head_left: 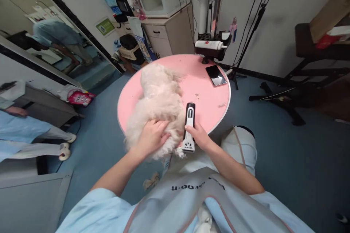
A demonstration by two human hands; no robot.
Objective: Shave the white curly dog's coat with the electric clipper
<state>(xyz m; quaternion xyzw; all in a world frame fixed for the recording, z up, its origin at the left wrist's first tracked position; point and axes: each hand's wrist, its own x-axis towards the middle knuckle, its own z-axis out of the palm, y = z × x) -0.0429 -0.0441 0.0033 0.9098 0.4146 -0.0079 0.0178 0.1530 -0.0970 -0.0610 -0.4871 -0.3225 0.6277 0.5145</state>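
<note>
At the centre of the frame, the left hand lies on the dog's white fur, its fingers partly sunk in the coat. Just right of it, the right hand grasps the clipper, fingers wrapped round the body. The dog is on the pink table, with a phone toward the upper right.
</note>
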